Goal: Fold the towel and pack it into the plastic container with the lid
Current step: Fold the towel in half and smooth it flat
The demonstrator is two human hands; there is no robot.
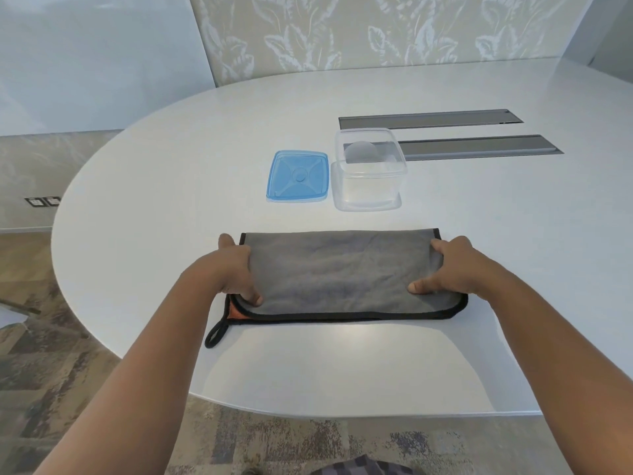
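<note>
From the head view, your left hand [236, 269] holds the left edge of the grey towel [342, 272], its grip closed on the cloth. Your right hand [445, 269] holds the right edge the same way. The towel lies folded in half on the white table [154, 200], near you. Beyond it stand the clear plastic container [370, 169] and, just left, the blue lid [297, 176].

Soft, matt grey cloth towel [346, 272] is lying on a smooth, glossy white table [164, 186]; clear plastic container [370, 173] and translucent blue plastic lid [297, 176] are gleaming.
</note>
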